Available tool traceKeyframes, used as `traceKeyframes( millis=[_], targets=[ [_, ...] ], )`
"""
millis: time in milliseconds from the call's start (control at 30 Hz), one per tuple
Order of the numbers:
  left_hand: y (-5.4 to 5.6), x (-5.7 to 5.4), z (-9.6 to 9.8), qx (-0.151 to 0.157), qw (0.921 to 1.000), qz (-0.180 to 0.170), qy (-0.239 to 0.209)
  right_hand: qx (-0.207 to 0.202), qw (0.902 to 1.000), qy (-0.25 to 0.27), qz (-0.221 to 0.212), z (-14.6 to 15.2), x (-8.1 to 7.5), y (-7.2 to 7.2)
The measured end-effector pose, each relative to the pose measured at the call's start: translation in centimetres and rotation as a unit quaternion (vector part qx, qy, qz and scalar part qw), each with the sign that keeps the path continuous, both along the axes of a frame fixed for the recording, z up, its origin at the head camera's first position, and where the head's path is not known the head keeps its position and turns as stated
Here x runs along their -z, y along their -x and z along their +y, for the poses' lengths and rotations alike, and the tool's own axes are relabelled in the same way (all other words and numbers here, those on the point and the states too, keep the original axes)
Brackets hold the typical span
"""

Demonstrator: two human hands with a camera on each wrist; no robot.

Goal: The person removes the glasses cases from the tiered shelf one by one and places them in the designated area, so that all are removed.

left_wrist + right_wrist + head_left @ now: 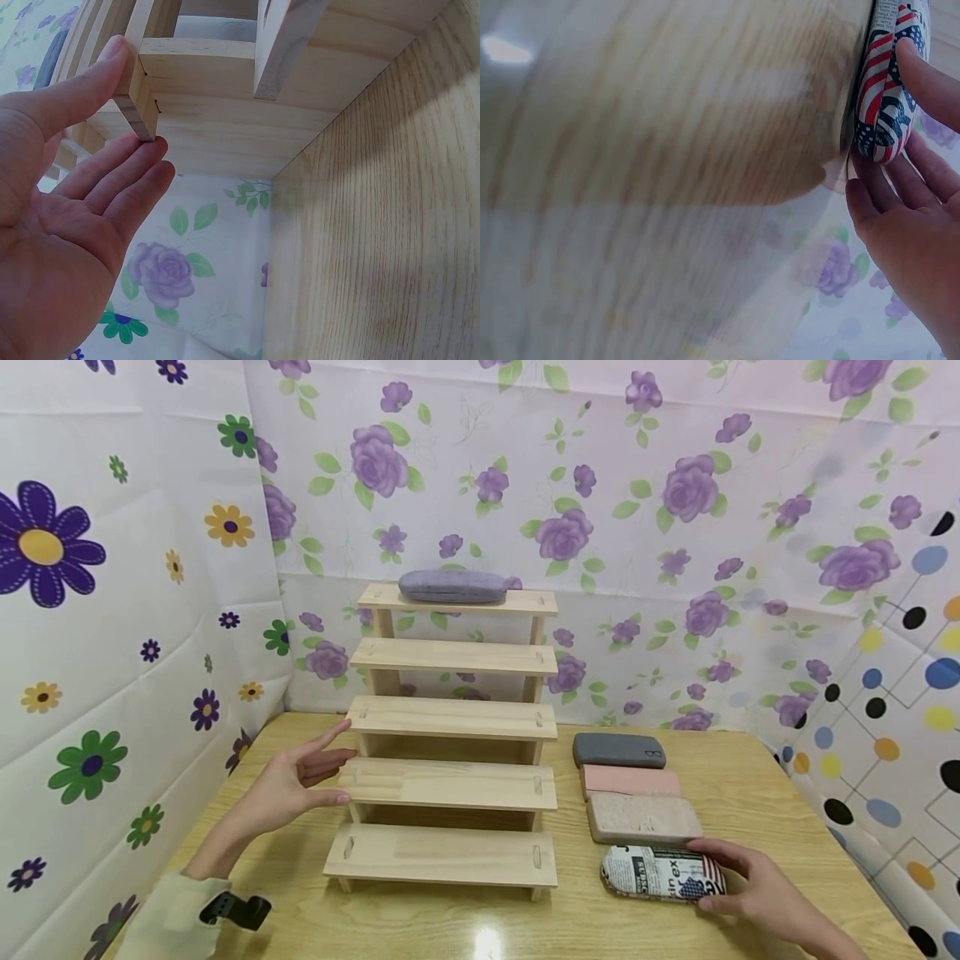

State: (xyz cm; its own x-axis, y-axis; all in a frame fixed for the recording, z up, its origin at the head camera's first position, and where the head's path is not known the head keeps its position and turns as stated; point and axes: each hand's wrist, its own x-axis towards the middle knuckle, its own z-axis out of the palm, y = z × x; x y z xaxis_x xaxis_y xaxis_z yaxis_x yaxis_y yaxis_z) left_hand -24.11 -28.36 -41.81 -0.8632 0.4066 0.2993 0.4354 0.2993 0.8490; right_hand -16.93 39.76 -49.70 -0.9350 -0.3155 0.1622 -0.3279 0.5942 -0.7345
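Note:
A stepped wooden stand (pixel 450 856) with several tiers rises from the table. My left hand (pixel 288 785) holds its left side, the thumb at the front of a lower tier's end and the fingers behind; the left wrist view shows that board end (pixel 139 105) between them. On the right, my right hand (pixel 765 893) grips the right end of a glasses case (pixel 660 874) printed with newspaper text and a flag pattern. Thumb and fingers sit on opposite sides of the case's striped end (pixel 885 90) in the right wrist view. A grey-purple glasses case (pixel 453 586) lies on the top tier.
Behind the printed case lie a beige case (pixel 643 817), a pink case (pixel 632 781) and a dark grey case (pixel 618 750) with a small glasses mark, in a column right of the stand. Flowered cloth (pixel 480 510) hangs behind the wooden table (pixel 420 927).

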Motion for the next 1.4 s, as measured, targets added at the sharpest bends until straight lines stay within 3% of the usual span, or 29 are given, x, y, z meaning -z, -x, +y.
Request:
traceKeyframes(
  millis=[167,600,1400],
  targets=[
    [-0.04,-0.18,0.09,0.003,1.0,0.002,-0.003,-0.003,1.0,0.007,0.003,0.39,0.01,0.01],
    [-0.04,-0.16,0.12,0.003,1.0,0.004,0.0,0.037,0.9971,0.001,-0.067,0.07,-0.18,0.55],
    [-0.12,-0.27,0.17,-0.002,1.0,0.0,0.004,0.057,0.996,-0.023,-0.065,-0.27,-0.58,0.5]
  ],
)
